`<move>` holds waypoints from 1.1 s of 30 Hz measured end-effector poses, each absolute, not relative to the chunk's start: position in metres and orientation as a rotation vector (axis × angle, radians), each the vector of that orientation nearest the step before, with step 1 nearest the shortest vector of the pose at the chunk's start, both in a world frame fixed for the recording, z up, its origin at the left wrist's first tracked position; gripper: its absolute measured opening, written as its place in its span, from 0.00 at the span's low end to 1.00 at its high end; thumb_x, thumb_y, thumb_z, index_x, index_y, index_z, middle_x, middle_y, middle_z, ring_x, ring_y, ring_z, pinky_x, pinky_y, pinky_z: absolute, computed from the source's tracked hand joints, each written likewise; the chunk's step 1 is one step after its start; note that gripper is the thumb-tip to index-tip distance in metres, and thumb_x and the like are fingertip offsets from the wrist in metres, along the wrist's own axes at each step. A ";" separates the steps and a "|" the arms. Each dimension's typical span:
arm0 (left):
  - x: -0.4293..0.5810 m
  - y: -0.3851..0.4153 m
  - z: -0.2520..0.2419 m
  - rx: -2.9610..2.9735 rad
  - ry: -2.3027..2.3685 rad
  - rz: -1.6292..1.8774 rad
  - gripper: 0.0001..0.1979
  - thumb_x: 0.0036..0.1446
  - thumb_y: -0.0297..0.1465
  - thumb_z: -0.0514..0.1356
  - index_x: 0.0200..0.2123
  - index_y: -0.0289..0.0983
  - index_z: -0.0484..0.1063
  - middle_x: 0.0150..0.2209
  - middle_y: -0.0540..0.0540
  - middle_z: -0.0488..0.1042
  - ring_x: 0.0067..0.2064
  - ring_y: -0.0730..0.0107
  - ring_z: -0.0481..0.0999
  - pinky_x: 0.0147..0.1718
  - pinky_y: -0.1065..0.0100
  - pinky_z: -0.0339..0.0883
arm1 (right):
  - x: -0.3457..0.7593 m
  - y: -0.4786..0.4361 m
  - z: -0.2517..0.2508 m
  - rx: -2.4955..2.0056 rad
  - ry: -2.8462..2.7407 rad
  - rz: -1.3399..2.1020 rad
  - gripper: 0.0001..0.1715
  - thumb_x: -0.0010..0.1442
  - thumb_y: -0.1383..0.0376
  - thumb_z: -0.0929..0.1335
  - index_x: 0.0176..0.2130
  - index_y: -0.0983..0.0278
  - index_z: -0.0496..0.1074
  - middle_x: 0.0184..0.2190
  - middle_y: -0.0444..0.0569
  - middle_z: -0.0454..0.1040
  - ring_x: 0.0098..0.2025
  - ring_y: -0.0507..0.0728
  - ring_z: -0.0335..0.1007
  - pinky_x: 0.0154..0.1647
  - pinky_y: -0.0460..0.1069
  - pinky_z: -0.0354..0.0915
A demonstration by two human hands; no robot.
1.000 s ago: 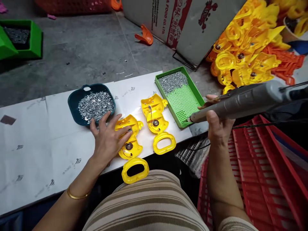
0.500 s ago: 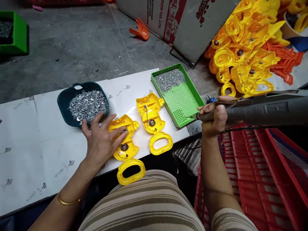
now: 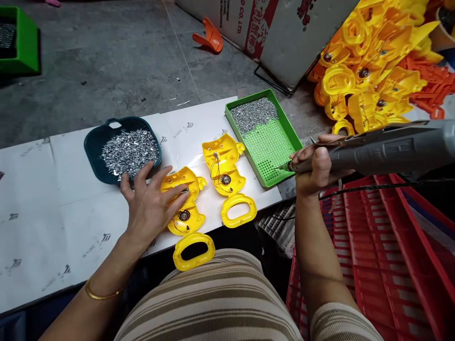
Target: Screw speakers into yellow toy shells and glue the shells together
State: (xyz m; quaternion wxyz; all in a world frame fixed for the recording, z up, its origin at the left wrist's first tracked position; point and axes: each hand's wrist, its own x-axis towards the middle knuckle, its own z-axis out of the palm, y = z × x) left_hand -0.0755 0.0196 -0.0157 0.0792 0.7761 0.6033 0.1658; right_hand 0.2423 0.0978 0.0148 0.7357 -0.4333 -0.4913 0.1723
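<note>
My left hand (image 3: 147,208) is spread over a yellow plastic toy shell (image 3: 192,220), with thumb and index finger on its upper part. A small metal piece shows beside those fingertips; whether they pinch it I cannot tell. My right hand (image 3: 316,166) is wrapped round a grey electric screwdriver (image 3: 377,151). The screwdriver's tip points into the near corner of a green perforated tray (image 3: 263,177), with small screws (image 3: 254,113) heaped at its far end. A second open yellow shell (image 3: 223,163) with wires and a round speaker lies between the first shell and the tray.
A dark teal basin (image 3: 93,154) of metal parts stands by my left fingertips. Yellow shells (image 3: 369,76) are piled at the back right beside a carton (image 3: 284,47). Red plastic crates (image 3: 369,227) stand below my right arm. An orange piece (image 3: 209,37) lies on the floor.
The view has shifted slightly. The screwdriver has tilted a little, its tip still at the tray's near corner. My left hand stays on the same shell.
</note>
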 end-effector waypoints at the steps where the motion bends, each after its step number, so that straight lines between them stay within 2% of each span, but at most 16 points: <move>1: -0.075 0.020 -0.015 2.315 1.806 0.492 0.07 0.62 0.38 0.61 0.36 0.48 0.79 0.61 0.51 0.68 0.66 0.38 0.55 0.58 0.27 0.41 | 0.243 0.098 0.014 -0.945 -1.077 0.383 0.09 0.57 0.54 0.69 0.37 0.55 0.70 0.16 0.36 0.58 0.14 0.51 0.57 0.18 0.50 0.62; 8: -0.073 0.020 -0.011 2.298 1.828 0.457 0.08 0.62 0.39 0.60 0.36 0.48 0.79 0.60 0.50 0.69 0.66 0.39 0.55 0.59 0.29 0.41 | 0.242 0.098 0.013 -0.892 -1.067 0.420 0.10 0.57 0.55 0.70 0.35 0.56 0.69 0.16 0.36 0.57 0.14 0.50 0.54 0.18 0.49 0.60; 14: -0.076 0.020 -0.016 2.300 1.795 0.499 0.08 0.63 0.40 0.59 0.38 0.52 0.80 0.60 0.50 0.69 0.67 0.41 0.53 0.60 0.29 0.39 | 0.238 0.098 0.015 -0.959 -1.051 0.437 0.12 0.55 0.53 0.70 0.34 0.56 0.67 0.15 0.35 0.57 0.13 0.50 0.52 0.16 0.49 0.59; 22: -0.077 0.020 -0.018 2.263 1.825 0.457 0.09 0.63 0.41 0.59 0.37 0.50 0.78 0.60 0.53 0.69 0.68 0.45 0.52 0.62 0.33 0.36 | 0.240 0.098 0.016 -0.948 -1.066 0.410 0.12 0.57 0.52 0.69 0.35 0.56 0.68 0.15 0.35 0.56 0.13 0.50 0.52 0.17 0.49 0.62; 27: -0.076 0.020 -0.017 2.257 1.822 0.467 0.10 0.62 0.42 0.59 0.38 0.49 0.79 0.61 0.52 0.68 0.68 0.42 0.51 0.61 0.31 0.36 | 0.238 0.100 0.013 -0.919 -1.049 0.445 0.10 0.56 0.55 0.70 0.32 0.57 0.68 0.14 0.35 0.57 0.13 0.50 0.52 0.15 0.48 0.58; 30: -0.074 0.021 -0.013 2.244 1.792 0.489 0.08 0.61 0.41 0.59 0.38 0.50 0.78 0.60 0.55 0.68 0.68 0.40 0.51 0.61 0.29 0.35 | 0.238 0.101 0.013 -0.882 -1.090 0.442 0.09 0.55 0.56 0.70 0.34 0.57 0.70 0.15 0.36 0.59 0.13 0.50 0.51 0.15 0.48 0.58; 33: -0.070 0.022 -0.008 2.245 1.808 0.459 0.08 0.61 0.40 0.59 0.36 0.48 0.78 0.61 0.55 0.68 0.67 0.38 0.53 0.61 0.28 0.35 | 0.236 0.096 0.024 -0.878 -1.138 0.451 0.10 0.55 0.55 0.70 0.37 0.55 0.73 0.15 0.37 0.60 0.13 0.50 0.51 0.17 0.50 0.60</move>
